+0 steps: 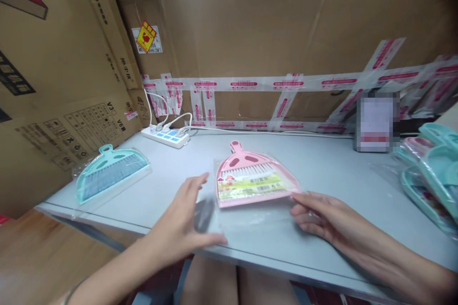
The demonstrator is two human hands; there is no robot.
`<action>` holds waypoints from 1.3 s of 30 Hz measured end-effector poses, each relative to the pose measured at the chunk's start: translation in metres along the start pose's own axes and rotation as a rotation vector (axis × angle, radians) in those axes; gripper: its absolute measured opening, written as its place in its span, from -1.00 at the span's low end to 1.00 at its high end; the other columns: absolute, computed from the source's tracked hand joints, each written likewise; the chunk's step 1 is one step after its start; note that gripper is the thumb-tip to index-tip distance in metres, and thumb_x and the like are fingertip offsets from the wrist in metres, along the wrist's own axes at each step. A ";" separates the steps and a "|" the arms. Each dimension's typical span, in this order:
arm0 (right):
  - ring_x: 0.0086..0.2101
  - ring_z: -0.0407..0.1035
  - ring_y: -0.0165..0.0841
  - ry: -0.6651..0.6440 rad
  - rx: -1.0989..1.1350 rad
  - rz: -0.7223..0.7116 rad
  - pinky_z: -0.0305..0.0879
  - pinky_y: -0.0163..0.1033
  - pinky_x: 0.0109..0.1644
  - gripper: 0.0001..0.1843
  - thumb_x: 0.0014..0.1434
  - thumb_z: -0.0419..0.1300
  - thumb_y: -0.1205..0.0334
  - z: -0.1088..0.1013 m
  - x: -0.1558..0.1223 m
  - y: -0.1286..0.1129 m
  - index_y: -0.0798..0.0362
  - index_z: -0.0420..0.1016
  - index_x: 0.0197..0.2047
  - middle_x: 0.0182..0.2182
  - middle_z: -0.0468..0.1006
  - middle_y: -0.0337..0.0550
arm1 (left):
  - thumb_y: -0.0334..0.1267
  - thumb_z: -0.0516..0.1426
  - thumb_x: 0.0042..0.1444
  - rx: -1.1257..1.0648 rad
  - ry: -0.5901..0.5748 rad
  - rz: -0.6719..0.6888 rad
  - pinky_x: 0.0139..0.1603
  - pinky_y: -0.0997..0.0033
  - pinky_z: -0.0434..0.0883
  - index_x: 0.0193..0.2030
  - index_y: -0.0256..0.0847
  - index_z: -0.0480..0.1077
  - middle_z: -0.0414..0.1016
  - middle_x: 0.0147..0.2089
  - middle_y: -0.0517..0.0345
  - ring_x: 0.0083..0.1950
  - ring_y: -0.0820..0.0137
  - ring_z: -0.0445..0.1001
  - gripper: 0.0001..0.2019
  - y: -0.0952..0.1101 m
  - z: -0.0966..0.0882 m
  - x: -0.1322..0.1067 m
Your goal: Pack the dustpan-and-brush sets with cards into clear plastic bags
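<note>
A pink mini dustpan-and-brush set with a yellow-green label lies in a clear plastic bag on the grey table. My left hand rests at the bag's near left edge, fingers stretched forward and thumb on the plastic. My right hand lies at the bag's near right corner; its fingers curl lightly onto the plastic beside the pink pan.
A teal dustpan set in a bag lies at the left. More teal and pink sets are stacked at the right edge. A white power strip with cables sits at the back. Cardboard walls surround the table.
</note>
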State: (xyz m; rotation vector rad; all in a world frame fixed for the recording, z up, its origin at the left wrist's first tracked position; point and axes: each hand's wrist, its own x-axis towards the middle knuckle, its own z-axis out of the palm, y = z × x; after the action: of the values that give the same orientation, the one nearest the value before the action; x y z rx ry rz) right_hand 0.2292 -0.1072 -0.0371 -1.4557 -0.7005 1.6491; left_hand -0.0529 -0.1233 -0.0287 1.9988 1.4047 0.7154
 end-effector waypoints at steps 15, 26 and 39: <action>0.10 0.27 -0.10 0.053 -1.501 -1.563 0.21 0.06 0.10 -0.40 0.17 0.15 0.08 -0.028 -0.029 0.054 0.02 0.18 0.25 0.14 0.35 0.08 | -0.37 0.15 0.12 0.162 0.090 0.396 0.40 0.01 -0.35 -0.03 0.13 0.47 0.58 -0.07 0.18 -0.02 0.28 0.53 -0.67 -0.020 0.040 -0.039; -0.39 0.37 -0.32 0.226 -1.140 -1.287 0.21 -0.17 -0.29 -0.86 0.27 0.04 0.24 0.007 -0.018 0.062 0.03 0.35 -0.32 -0.42 0.51 -0.17 | -0.24 0.10 0.14 0.012 0.494 0.102 0.00 0.22 0.28 -0.38 -0.09 0.45 0.42 -0.38 0.10 -0.30 0.30 0.37 -0.87 0.007 0.066 -0.025; -0.22 0.28 -0.13 0.454 -1.099 -1.060 0.25 0.03 -0.16 -0.69 0.21 -0.09 0.17 0.007 0.006 0.069 0.09 0.32 -0.07 -0.15 0.39 0.07 | -0.07 -0.04 0.20 0.381 0.364 -0.172 0.05 -0.05 0.19 0.02 -0.10 0.25 0.41 0.05 -0.01 0.06 0.12 0.34 -0.70 0.006 0.050 -0.013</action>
State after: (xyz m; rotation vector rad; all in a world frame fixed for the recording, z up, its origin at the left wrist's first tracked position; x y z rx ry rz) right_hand 0.2082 -0.1376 -0.0965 -1.5526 -1.8208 0.0261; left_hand -0.0180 -0.1454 -0.0597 2.0593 2.0296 0.8102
